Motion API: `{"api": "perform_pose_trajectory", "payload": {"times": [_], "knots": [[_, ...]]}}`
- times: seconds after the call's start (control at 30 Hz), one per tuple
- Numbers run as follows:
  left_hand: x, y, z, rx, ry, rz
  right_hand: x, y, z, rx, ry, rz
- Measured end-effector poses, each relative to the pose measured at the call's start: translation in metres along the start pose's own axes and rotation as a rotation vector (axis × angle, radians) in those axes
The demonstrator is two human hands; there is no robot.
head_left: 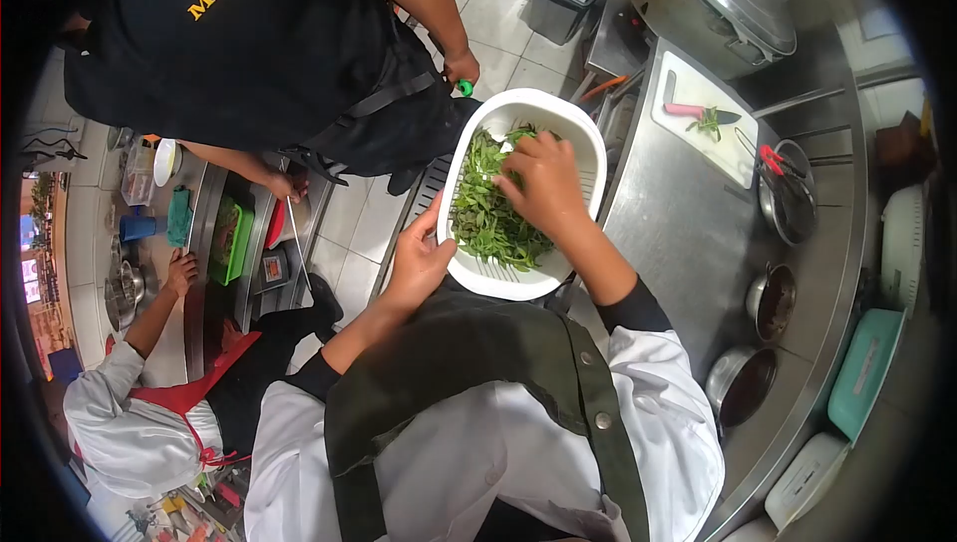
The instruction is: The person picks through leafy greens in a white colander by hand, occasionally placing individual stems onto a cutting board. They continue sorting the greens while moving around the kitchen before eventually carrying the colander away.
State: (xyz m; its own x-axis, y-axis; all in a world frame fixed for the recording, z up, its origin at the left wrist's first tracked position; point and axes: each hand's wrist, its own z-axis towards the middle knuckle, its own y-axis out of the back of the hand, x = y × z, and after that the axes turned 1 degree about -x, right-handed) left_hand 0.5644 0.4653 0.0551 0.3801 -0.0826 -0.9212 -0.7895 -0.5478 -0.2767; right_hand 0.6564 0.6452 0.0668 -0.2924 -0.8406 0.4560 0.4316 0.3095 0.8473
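A white plastic basket (588,123) with slotted sides is held in front of my body, tilted toward me. Loose green leaves, like basil (488,208), cover much of its bottom. My left hand (421,261) grips the basket's left rim, thumb on the near edge. Inside, my right hand (544,183) is on the leaves, its fingers curled down into them. Its fingertips are partly hidden.
On the steel counter (663,223) at right are a white cutting board (731,155), a pink-handled knife (688,110), leaf sprigs, metal bowls and a large lidded pot (698,8). A person in black (229,63) stands close ahead; another in white (130,432) is at left.
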Motion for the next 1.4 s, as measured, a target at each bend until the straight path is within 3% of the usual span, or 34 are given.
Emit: {"api": "perform_pose_trajectory", "payload": {"times": [0.07, 0.3, 0.43, 0.63, 0.77, 0.8, 0.97, 1.17, 1.3, 1.4], "knots": [[-0.001, 0.002, -0.002, 0.007, 0.021, -0.015, 0.007, -0.015, 0.002, -0.042, 0.003, -0.115], [0.008, 0.006, -0.006, 0.003, -0.083, 0.007, -0.003, -0.016, 0.002, -0.101, -0.029, -0.083], [0.011, 0.009, -0.010, -0.007, -0.085, 0.031, -0.013, -0.025, 0.002, 0.113, -0.008, -0.136], [0.014, 0.012, -0.012, -0.043, -0.078, 0.038, -0.009, 0.011, 0.008, -0.050, -0.037, 0.146], [0.010, 0.012, -0.020, 0.002, -0.058, 0.038, 0.001, -0.023, 0.005, 0.058, 0.055, -0.159], [0.014, 0.014, -0.020, 0.009, -0.070, 0.044, 0.004, -0.020, 0.006, 0.141, 0.038, -0.156], [0.019, 0.020, -0.019, -0.015, -0.119, 0.040, -0.001, -0.004, 0.007, 0.079, 0.035, 0.036], [0.017, 0.025, -0.022, -0.013, -0.089, 0.154, 0.014, -0.023, 0.003, 0.126, 0.112, -0.191], [0.021, 0.023, -0.021, -0.017, -0.163, 0.069, 0.015, 0.009, 0.004, -0.027, -0.032, 0.261], [0.009, 0.019, -0.025, -0.035, -0.142, 0.100, 0.005, 0.034, 0.005, 0.056, -0.366, 0.866]]}}
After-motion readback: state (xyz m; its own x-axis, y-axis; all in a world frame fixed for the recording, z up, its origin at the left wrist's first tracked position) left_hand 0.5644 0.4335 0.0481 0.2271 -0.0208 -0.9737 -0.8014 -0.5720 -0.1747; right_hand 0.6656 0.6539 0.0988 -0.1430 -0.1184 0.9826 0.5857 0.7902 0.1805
